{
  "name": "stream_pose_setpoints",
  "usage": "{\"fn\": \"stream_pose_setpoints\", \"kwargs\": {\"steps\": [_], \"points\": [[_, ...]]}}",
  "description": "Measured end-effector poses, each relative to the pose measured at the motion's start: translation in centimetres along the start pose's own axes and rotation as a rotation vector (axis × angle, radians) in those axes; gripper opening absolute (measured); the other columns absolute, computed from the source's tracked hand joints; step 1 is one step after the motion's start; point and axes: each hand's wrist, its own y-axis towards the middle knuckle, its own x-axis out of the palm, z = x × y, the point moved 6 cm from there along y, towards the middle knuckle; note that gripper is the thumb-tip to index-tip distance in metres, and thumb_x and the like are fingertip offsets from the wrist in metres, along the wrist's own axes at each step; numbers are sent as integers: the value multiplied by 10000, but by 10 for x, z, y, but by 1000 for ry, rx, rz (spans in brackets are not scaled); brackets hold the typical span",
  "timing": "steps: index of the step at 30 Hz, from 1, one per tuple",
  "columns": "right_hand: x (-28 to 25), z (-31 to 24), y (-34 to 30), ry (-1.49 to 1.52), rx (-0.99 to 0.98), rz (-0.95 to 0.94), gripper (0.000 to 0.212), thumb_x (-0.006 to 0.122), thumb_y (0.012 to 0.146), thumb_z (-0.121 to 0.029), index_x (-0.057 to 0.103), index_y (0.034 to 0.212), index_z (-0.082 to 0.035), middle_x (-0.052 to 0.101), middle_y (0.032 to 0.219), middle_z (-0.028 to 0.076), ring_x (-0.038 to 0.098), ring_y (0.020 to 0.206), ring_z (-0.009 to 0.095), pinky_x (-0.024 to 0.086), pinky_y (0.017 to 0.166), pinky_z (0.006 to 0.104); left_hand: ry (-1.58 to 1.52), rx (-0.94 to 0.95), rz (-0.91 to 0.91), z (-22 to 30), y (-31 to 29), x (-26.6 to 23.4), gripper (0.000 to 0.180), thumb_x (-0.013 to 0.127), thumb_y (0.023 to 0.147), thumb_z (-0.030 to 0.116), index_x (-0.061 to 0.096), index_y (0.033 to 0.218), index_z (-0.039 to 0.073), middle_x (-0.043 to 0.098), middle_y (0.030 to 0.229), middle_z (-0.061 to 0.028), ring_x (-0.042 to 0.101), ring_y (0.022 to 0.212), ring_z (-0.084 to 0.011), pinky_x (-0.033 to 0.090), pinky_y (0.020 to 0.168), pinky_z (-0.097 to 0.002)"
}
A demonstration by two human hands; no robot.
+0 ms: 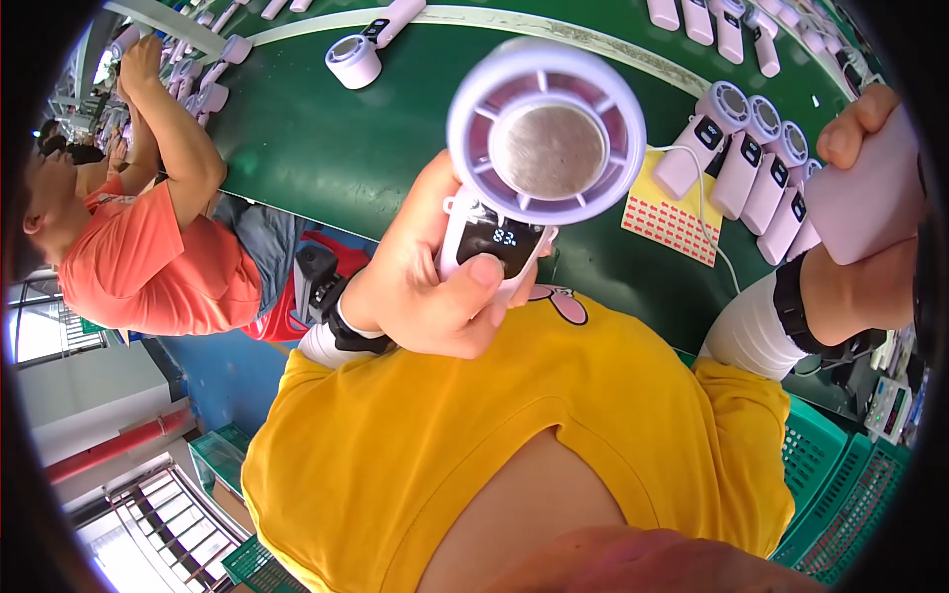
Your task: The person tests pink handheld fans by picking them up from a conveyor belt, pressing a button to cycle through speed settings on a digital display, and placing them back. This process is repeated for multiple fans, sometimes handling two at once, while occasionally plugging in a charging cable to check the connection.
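Observation:
My left hand (425,277) grips a lavender handheld fan (549,148) by its handle, up close with its round head upward. A silvery metal disc fills the middle of the fan's vented ring. Below it the dark display is lit, and my thumb presses at its lower edge. At the far right, my right hand (858,127) has its fingers curled round a smooth lavender piece (872,198); its kind is hard to tell, as the picture's rim cuts it off. Several similar fans (733,176) lie in a row beside it on the green table (297,138).
A yellow sheet of red stickers (672,219) and a white cable (730,265) lie by the row. Another fan (356,61) rests across the table, near a pale rail (554,25). A co-worker in orange (168,257) is at left. Green crates (840,484) stand at lower right.

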Motion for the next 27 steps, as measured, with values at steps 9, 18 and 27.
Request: {"fn": "stream_pose_setpoints", "kwargs": {"steps": [9,18,27], "points": [[-11,7,-4,-80,71,39,421,382,800,-305,426,1037,40,522,841,150,519,690,168,432,611,268,131,174,-130,1,8,-2,696,374,727,-25,52,1335,83,490,961,-149,506,633,-137,422,523,-248],[-3,16,-1,-170,136,63,414,377,801,-300,431,1031,41,525,826,147,518,683,166,432,610,268,65,119,0,-1,11,-1,692,367,717,-19,33,1319,47,479,968,-166,522,625,-146,433,525,-253],[59,2,24,-293,100,45,407,372,803,-295,435,1024,41,529,812,144,517,676,164,432,608,267,135,246,5,18,27,-2,654,362,713,-22,65,1294,21,485,954,-165,528,629,-155,435,535,-258]]}}
